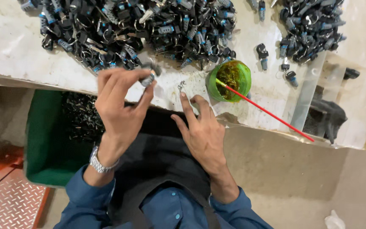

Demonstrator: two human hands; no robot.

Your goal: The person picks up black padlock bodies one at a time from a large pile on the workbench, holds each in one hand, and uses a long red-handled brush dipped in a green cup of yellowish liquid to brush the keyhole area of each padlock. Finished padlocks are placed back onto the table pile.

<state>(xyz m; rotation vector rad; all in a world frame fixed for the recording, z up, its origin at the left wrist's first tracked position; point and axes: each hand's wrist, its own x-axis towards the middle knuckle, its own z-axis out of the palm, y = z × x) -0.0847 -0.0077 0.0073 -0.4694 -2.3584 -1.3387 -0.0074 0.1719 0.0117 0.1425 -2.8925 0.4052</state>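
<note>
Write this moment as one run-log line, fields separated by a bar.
left hand: holds small cylinder lock | right hand: fingertip near small metal clip | green cup with red stick beside

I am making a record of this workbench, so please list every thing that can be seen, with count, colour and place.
lock parts: big pile, too many to count, black with blue and silver, top left of the bench
second pile of lock parts: many, black and blue, top right
loose lock parts: a few, black and blue, between the piles
cup: one, green, holding yellowish grease, near the bench edge
stick: one, red, resting in the cup
bin: one, green, below the bench at left, with small dark parts inside
small metal piece: one, silver, at the right fingertips
wristwatch: one, silver, left wrist
left hand: holds one lock part, raised
right hand: fingertips on the bench edge
</note>
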